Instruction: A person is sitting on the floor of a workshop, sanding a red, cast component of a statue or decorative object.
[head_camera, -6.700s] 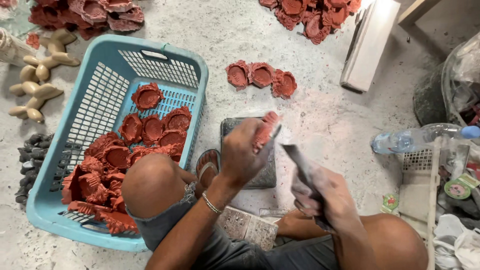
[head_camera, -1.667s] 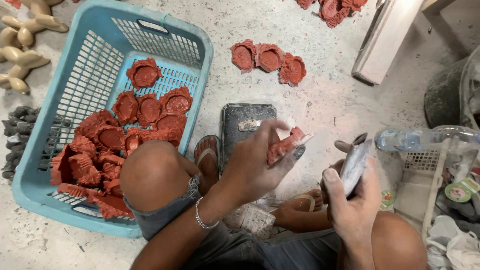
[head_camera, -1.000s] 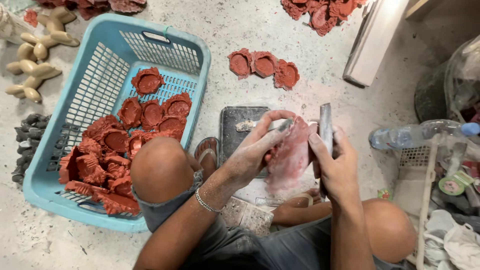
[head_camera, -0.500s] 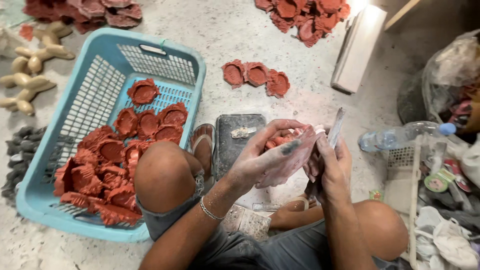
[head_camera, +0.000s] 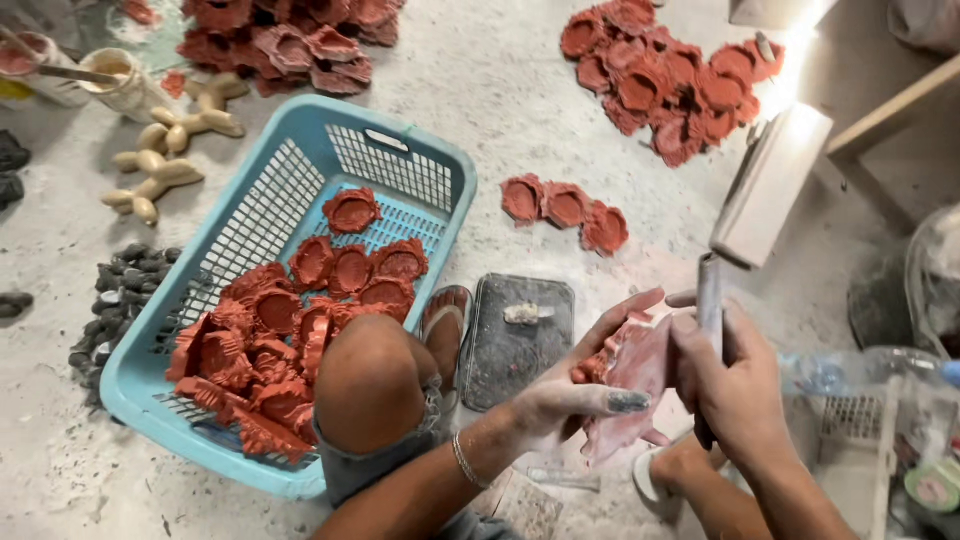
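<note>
Left of the blue basket (head_camera: 270, 200) lie pale balloon-dog figures (head_camera: 165, 150) and a patch of dark pebbles (head_camera: 125, 290). The basket itself holds a heap of red moulds (head_camera: 290, 340), and a bare knee (head_camera: 372, 375) overlaps its right edge. Just right of the basket a dark slab (head_camera: 515, 345) lies flat, with three more red discs (head_camera: 565, 205) beyond it. Further right of the basket, the left hand (head_camera: 585, 395) curls loosely around a red mould piece (head_camera: 630, 385), fingers spread along its left side. The piece stands roughly upright, long axis running top to bottom. Touching its right side, the right hand (head_camera: 735, 385) is closed round a knife (head_camera: 710, 300), blade pointing up.
</note>
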